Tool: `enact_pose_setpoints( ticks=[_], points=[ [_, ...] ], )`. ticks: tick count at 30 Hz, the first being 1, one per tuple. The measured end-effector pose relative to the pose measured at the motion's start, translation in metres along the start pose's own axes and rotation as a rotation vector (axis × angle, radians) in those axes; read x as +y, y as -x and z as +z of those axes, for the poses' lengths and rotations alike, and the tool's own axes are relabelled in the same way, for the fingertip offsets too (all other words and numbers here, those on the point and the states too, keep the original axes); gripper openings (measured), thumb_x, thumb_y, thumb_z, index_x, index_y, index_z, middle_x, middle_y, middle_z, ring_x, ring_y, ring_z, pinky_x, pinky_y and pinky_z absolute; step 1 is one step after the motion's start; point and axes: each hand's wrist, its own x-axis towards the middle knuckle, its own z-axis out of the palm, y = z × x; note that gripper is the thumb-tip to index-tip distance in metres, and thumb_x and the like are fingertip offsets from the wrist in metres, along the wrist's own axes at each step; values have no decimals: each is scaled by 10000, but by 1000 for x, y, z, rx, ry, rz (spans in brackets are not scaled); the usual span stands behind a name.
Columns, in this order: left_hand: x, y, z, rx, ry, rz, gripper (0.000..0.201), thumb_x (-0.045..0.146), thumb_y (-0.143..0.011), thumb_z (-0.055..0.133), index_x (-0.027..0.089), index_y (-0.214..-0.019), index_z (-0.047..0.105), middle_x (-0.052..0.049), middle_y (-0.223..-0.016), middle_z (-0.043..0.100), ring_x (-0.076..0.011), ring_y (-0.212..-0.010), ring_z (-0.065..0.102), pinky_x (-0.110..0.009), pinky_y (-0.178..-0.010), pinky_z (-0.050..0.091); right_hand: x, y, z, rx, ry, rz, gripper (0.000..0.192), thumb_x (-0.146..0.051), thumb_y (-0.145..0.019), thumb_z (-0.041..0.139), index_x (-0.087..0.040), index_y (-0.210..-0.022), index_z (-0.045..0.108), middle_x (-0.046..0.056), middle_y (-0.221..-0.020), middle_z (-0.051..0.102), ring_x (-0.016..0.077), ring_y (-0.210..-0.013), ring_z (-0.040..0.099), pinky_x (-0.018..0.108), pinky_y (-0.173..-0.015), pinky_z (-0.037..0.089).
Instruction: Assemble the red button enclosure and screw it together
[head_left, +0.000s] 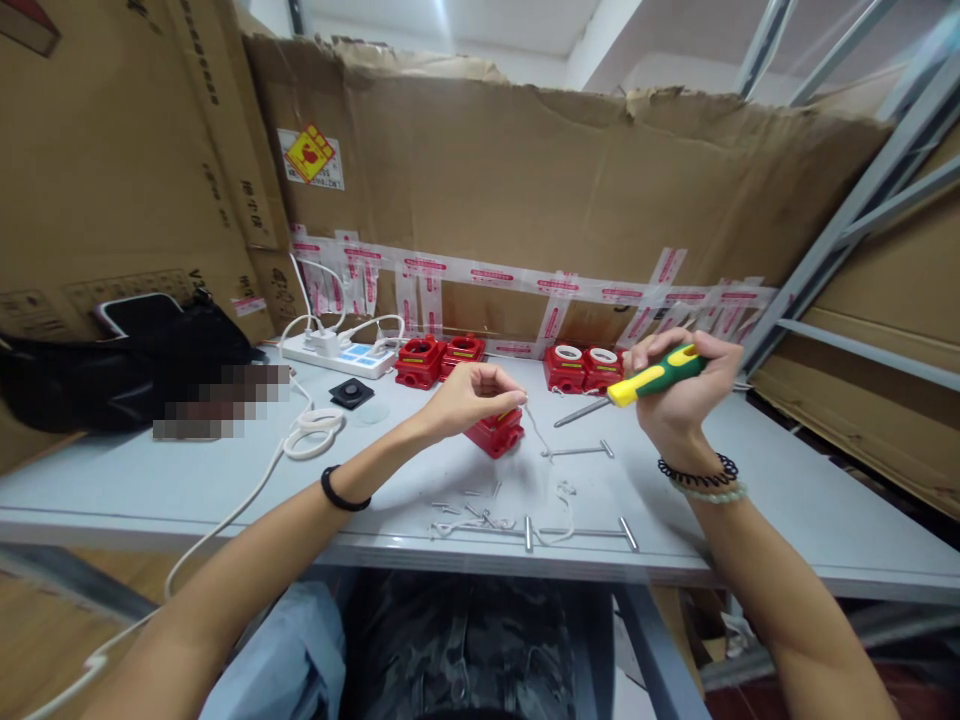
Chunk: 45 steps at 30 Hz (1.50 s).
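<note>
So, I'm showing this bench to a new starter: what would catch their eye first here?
Probably the green and yellow screwdriver gripped in the right hand above the grey table. Next, the red housing just under the left hand, whose fingers are pinched together, with four more red housings lined up behind. Small metal pins lie scattered near the front edge.

Blurred patch (221, 400) by the black bag (127, 365); red part (495, 432) half hidden behind left hand (469, 395); screws (469, 505) too small to tell.

Makeshift assembly workshop: cardboard-walled bench (787, 520), red housings (439, 360).
</note>
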Motion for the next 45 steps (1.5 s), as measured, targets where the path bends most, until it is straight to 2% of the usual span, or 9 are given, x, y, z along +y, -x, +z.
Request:
enact_pose_setpoints(
  ticks=[4,10,17,26,30,34,38,45],
  points=[
    [-1,0,1,10,40,-19,237,277,-631,786,114,-675,620,-26,-663,672,-98,-603,622,-221,-604,484,-3,2,1,57,73,-68,320,-366,-764,469,-204,-490,504,-14,-403,466,115,-388,460,246,-388,349],
    [0,3,2,-31,44,73,233,269,-636,780,117,-686,611,-25,-690,659,-86,-615,595,-209,-588,473,1,4,5,109,136,-182,324,-300,-814,485,-206,-507,531,4,-458,500,122,-457,494,273,-460,414],
    [2,4,1,-82,14,127,253,256,-663,768,135,-756,567,-2,-707,628,-81,-645,587,-206,-624,472,1,7,6,107,209,-208,309,-330,-819,481,-215,-533,498,-18,-488,472,117,-471,504,285,-510,458],
    [6,4,1,-90,54,119,296,227,-675,761,152,-809,508,10,-746,620,-76,-677,598,-194,-645,475,3,9,6,107,230,-207,307,-325,-820,464,-216,-534,488,-31,-476,499,111,-474,515,280,-533,481],
    [4,3,-1,-85,67,126,289,222,-693,750,152,-820,500,10,-755,619,-73,-690,600,-191,-659,479,2,12,8,85,221,-338,280,-292,-815,458,-210,-551,502,-29,-474,499,114,-460,525,278,-513,463],
    [4,2,-2,-57,40,129,303,230,-691,755,151,-821,492,8,-758,619,-74,-690,600,-196,-666,475,1,15,8,86,315,-464,267,-292,-810,459,-220,-555,491,-30,-471,507,119,-439,520,289,-496,464],
    [6,3,-3,-34,-9,141,341,235,-661,777,152,-822,488,3,-756,626,-84,-683,598,-208,-649,473,4,12,4,31,343,-399,266,-333,-807,531,-220,-570,491,-37,-493,496,127,-468,552,283,-493,466],
    [4,3,-1,86,0,193,316,271,-664,776,146,-769,506,-6,-759,625,-92,-690,605,-222,-675,494,14,7,2,124,322,-228,295,-366,-812,548,-224,-568,464,-44,-534,466,105,-515,532,275,-579,490]
  ],
)
